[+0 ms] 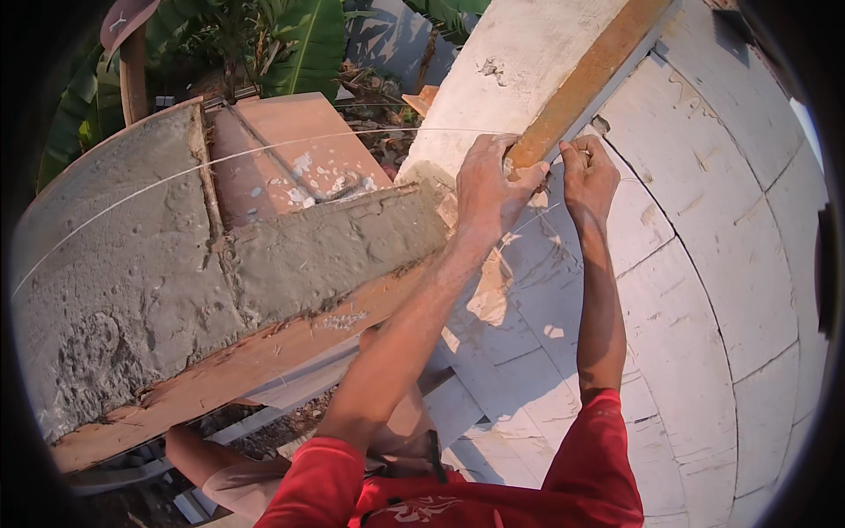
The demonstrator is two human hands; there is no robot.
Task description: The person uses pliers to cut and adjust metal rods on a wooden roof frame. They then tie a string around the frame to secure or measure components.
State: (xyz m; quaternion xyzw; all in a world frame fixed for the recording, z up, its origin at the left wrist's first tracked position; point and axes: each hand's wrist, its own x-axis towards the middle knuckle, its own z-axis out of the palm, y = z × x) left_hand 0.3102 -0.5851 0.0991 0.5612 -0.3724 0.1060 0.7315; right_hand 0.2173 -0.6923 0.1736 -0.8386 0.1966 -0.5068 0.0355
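- Straight orange-brown bar: lower end b/w hands.
- Thin white string: runs off left from L hand.
- L hand: thumb apart, fingers curled by bar end; can't tell if gripping.
- R hand: fingertips pinched narrow, can't tell on what.
- Risk: string prob. slackens if fingers slip, or snags on bar's edge.
- Qty: 2 hands, 1 string, 1 bar.

Building site — concrete, block wall
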